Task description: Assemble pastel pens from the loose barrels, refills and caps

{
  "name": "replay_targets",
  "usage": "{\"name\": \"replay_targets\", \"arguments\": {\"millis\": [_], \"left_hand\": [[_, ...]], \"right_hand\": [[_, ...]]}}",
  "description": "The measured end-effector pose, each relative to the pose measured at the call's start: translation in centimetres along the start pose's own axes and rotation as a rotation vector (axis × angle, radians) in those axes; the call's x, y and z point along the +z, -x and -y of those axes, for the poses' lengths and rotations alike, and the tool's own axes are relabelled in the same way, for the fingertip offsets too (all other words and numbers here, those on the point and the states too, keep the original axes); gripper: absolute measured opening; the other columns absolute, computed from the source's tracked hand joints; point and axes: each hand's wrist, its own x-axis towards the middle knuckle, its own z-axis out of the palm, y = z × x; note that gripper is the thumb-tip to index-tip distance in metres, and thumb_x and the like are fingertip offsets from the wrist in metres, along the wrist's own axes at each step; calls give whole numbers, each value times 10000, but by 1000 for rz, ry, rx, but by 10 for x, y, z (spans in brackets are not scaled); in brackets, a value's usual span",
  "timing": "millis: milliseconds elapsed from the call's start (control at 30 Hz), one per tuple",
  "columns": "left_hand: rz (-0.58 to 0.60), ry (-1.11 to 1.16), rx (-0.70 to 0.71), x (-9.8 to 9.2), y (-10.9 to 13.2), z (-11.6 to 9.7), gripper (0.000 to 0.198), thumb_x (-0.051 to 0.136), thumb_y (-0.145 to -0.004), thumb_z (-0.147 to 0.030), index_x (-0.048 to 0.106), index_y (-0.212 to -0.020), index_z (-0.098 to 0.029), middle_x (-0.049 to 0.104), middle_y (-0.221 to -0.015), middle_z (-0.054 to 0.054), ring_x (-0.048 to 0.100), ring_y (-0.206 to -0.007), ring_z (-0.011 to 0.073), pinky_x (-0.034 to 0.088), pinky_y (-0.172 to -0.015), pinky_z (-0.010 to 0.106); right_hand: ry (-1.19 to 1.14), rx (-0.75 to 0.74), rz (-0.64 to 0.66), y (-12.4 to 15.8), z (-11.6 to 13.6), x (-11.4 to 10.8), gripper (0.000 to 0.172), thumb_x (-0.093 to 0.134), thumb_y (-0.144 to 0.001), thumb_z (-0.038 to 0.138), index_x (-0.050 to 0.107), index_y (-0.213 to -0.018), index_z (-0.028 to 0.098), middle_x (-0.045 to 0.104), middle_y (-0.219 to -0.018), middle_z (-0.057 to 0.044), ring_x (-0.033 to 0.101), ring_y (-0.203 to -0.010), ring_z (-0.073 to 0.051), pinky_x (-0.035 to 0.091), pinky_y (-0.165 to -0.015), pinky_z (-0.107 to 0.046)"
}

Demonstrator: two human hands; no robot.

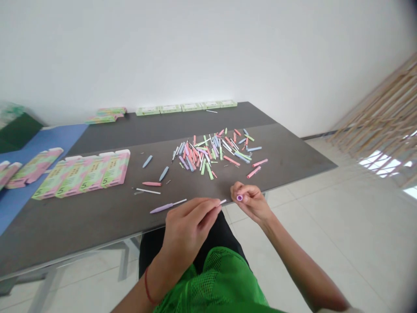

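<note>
Green shirt (211, 282), left hand (189, 230) pinching white stick (223, 201), right hand (250, 202) purple tube (239, 198) (raised)

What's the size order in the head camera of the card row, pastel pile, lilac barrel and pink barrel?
1. Card row and pastel pile: too alike to rank.
2. Lilac barrel and pink barrel: also close; the lilac one looks slightly longer, but it lies nearer the camera, so that is unsure.

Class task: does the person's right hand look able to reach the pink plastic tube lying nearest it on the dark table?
Probably yes: the right hand, pinching a small purple-rimmed piece, sits just below the pink plastic tube, and no other piece lies between them.
</note>
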Motion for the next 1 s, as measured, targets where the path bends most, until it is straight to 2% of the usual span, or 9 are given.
{"name": "replay_targets", "arguments": {"millis": [133,267,667,900,1000], "left_hand": [[26,-22,28,-4,4,-23,126,740,-934,-128,731,-1044,-188,796,-925,15,740,-801,133,576,-787,244],[33,-23,26,-8,6,-32,174,735,-931,-98,724,-1078,-191,799,-971,17,738,-836,132,580,-808,250],[52,-40,24,-8,2,-28,171,718,-953,-98,717,-1100,-185,786,-999,2,731,-875,103,558,-863,217],[176,-124,86,-5,7,-20,193,655,-988,-114,703,-1164,-176,767,-1017,50,723,-857,178,567,-775,307],[209,-106,68,-3,7,-17,211,644,-993,-116,694,-1188,-181,759,-1033,52,720,-861,182,569,-759,310]], "right_hand": [[-81,26,-1,7,5,15,180,955,-684,401,819,-763,313,514,-692,4,408,-641,-145,342,-594,-302],[-119,65,31,8,3,24,183,950,-697,417,817,-773,317,519,-694,1,395,-631,-144,340,-602,-303],[-138,141,40,12,-4,32,215,937,-729,420,808,-814,269,552,-782,-16,487,-720,-154,382,-625,-280],[-87,145,77,12,-7,29,169,927,-755,369,825,-841,266,562,-815,-19,517,-746,-155,398,-655,-290],[-107,151,81,12,-7,30,167,919,-766,370,826,-862,269,565,-831,-20,525,-751,-153,401,-646,-281]]}}
